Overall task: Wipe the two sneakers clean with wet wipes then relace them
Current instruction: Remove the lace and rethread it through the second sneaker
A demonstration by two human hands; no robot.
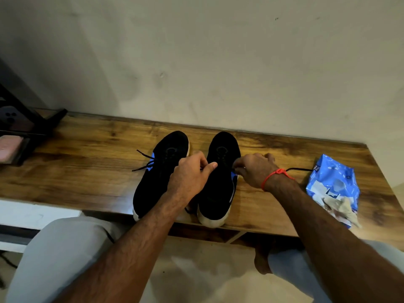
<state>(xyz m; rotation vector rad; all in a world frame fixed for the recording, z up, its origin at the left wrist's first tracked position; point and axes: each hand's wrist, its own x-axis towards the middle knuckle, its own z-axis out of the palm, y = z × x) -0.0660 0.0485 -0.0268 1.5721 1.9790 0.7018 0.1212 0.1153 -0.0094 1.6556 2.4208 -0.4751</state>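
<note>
Here, a long wooden table (87, 154) set against a pale wall (196, 51). On it, side by side and near the front edge, two black sneakers with white soles, toes toward the wall: left sneaker (157, 178), its lace ends trailing off to the left, and right sneaker (218, 186). Off to the right, a blue pack of wet wipes (332, 184), with a crumpled used wipe (343, 211) lying on its near end. Over the right sneaker, both hands: left hand (192, 173) with fingers curled, pinching the black lace (299, 169) at the eyelets; right hand (253, 169), red thread at the wrist, likewise pinching the lace, whose free end runs rightward toward the pack.
</note>
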